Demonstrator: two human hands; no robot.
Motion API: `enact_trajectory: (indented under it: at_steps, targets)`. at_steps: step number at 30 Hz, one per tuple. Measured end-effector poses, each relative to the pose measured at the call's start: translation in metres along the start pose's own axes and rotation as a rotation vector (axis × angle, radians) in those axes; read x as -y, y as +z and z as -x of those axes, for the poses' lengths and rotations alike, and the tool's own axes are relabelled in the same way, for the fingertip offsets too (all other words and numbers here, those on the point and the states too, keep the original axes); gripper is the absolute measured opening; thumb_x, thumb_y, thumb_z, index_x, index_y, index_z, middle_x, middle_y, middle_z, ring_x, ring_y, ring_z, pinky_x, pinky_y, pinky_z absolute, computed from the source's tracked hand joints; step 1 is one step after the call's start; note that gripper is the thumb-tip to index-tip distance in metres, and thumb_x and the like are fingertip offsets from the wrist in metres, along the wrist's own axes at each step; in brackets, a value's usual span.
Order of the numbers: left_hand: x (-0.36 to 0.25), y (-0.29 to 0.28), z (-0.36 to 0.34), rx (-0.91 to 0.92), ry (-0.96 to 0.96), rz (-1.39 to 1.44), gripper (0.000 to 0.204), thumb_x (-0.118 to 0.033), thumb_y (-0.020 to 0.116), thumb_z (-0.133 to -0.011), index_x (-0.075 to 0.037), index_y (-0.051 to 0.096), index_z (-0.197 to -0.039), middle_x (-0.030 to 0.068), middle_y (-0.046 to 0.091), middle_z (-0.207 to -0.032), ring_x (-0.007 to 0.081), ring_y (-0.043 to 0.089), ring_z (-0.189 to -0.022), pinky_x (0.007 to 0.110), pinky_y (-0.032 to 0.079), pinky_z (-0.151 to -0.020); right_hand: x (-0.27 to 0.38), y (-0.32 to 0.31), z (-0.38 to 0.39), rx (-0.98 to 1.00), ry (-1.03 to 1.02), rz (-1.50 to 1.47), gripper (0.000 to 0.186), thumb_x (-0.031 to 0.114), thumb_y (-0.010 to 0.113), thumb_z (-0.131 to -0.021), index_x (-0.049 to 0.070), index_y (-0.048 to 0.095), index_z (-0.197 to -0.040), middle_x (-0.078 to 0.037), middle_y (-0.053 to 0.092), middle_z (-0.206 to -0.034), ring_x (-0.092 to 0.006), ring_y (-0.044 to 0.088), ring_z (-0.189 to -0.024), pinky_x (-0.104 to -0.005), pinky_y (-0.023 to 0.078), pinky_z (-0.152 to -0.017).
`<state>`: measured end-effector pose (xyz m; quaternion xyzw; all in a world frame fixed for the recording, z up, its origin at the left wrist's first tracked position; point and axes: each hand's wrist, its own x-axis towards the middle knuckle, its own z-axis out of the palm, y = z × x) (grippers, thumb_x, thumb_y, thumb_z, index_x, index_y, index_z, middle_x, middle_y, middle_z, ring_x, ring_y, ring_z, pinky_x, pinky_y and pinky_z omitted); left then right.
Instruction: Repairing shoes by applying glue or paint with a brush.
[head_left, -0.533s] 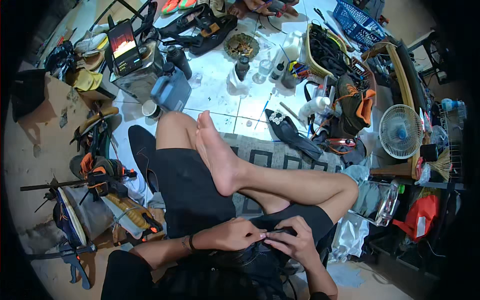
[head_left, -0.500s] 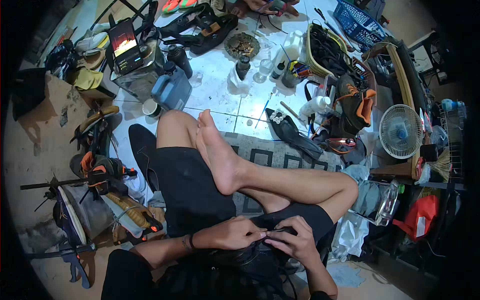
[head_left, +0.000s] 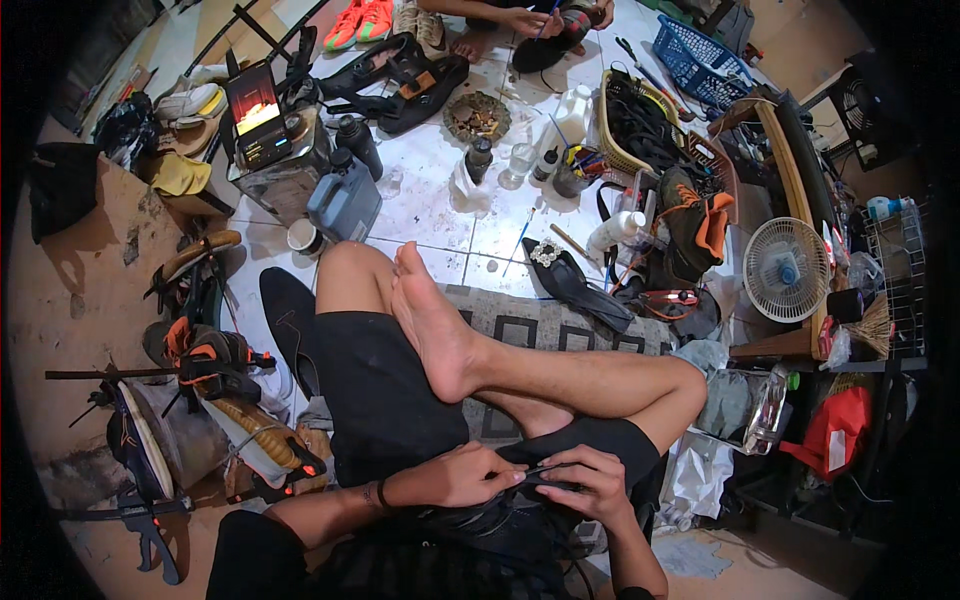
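Observation:
Low over my lap, both hands meet at a dark, thin strip-like piece whose kind I cannot make out. My left hand pinches its left end between thumb and forefinger. My right hand has its fingers closed on the other end, thumb below. A black item with stitched-looking seams lies under the hands and blends into my dark clothes. My bare legs are crossed on a grey patterned mat. Just past the mat sits a black pointed shoe with a jewelled ornament.
At the far edge a co-worker's hands work by a dark shoe. A blue-grey jug, bottles and an ashtray-like dish stand ahead. Shoes and a clamp lie left; a fan and shelf stand right.
The view has tipped slightly, showing more of the co-worker and a dark shoe at the top. My hands stay at the dark piece, with the right fingers slightly shifted.

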<state>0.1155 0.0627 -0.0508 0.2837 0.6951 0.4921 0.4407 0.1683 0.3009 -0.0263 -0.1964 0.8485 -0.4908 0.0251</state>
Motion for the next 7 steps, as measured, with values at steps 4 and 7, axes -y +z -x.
enact_trajectory:
  at_steps: [4,7]
  targets:
    - [0.0047,0.0013,0.0013,0.008,0.004,0.031,0.034,-0.029,0.052,-0.103,-0.002,0.068,-0.116,0.0250,0.069,-0.092,0.0355,0.070,-0.086,0.037,0.052,-0.076,0.0010,-0.0017,-0.0020,0.024,-0.010,0.019,0.022,0.010,0.087,-0.068,0.005,0.073,-0.085,-0.007,0.071,-0.092,-0.0206,0.069,-0.077,-0.0300,0.056,-0.067]
    - [0.0040,0.0012,0.0005,-0.049,0.051,0.042,0.035,-0.029,0.053,-0.103,-0.001,0.068,-0.114,0.0251,0.069,-0.092,0.0360,0.070,-0.085,0.037,0.052,-0.075,0.0032,-0.0026,-0.0044,0.032,-0.010,0.033,0.023,0.011,0.087,-0.068,0.007,0.075,-0.087,-0.008,0.071,-0.093,-0.0208,0.069,-0.077,-0.0298,0.056,-0.068]
